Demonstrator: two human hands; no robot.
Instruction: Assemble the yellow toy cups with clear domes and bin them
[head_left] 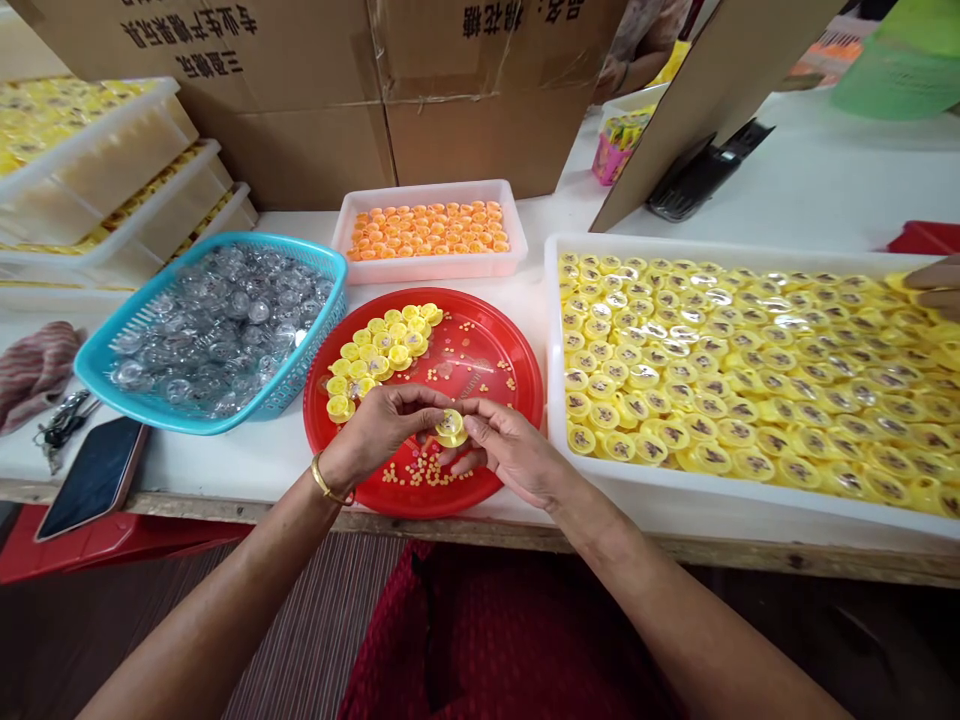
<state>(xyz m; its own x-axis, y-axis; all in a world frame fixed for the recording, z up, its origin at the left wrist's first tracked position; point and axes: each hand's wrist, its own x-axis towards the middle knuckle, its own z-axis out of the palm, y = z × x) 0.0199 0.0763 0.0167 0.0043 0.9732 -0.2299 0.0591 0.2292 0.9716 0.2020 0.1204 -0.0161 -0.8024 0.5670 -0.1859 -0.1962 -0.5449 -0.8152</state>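
Between both hands, over the red plate (525,350), is a small round yellow plastic cup-like piece (451,428) with a shiny clear top. My left hand (386,425) pinches its left side between thumb and finger. On the other side, the fingers of my right hand (506,445) close on it too. Several similar yellow pieces (382,345) stand in rows on the plate's upper left. Tiny pale and coloured bits (427,472) lie scattered on the plate, mostly near its front edge.
At left, a blue basket (337,275) holds clear plastic domes. A white tray (555,350) of yellow pieces fills the right, with another person's hand (937,285) at its edge. An orange-filled tray (431,268), cardboard (315,150), stacked tubs (169,120) and a phone (94,478) surround these.
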